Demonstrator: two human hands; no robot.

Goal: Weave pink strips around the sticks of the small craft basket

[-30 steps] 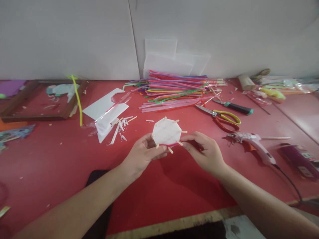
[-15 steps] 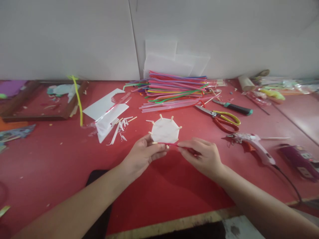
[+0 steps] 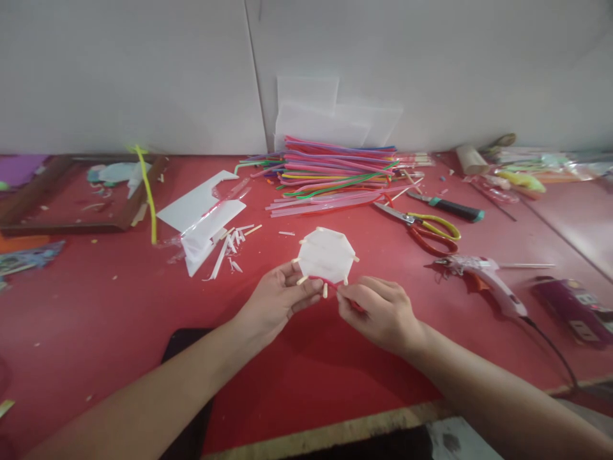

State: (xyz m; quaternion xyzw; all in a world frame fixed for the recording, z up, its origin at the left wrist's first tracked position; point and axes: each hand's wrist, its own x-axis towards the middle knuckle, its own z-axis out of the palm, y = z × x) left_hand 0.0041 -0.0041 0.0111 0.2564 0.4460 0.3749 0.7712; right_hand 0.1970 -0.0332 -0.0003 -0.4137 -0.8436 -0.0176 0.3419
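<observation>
Holding a white flat shape (image 3: 326, 255) with many sides, the left hand (image 3: 276, 300) pinches its near left edge between thumb and fingers. Little pale sticks (image 3: 325, 291) poke out all around the rim of the shape. It sits just past the fingertips of both hands, tipped up a bit over the red table (image 3: 119, 313).

A thin red straw (image 3: 332, 282) runs along the near edge of the shape. The right hand (image 3: 378, 310) is closed on this straw and pinches it between thumb and finger. The two hands are very close, almost touching.

Past the left hand lie small white scraps (image 3: 230, 248) and some white paper (image 3: 201, 214) with a clear wrapper on top. Farther out to that side are a bent yellow-green straw (image 3: 147, 191) and a brown wooden frame (image 3: 71, 220).

Straight ahead of both hands, well apart from them, is a big pile of coloured straws (image 3: 335, 167) next to the wall. White sheets (image 3: 330, 115) lean on the wall behind the pile.

Out past the right hand lie scissors (image 3: 424, 227) with red and yellow handles. Beyond them is a cutter (image 3: 453, 206) with a black handle. A pink glue gun (image 3: 486, 276) lies to the outer side of the right hand, with its black cord (image 3: 550, 348) trailing off toward the table edge. A purple box (image 3: 572, 310) is beside the glue gun. Nothing lies between the hands and the shape.
</observation>
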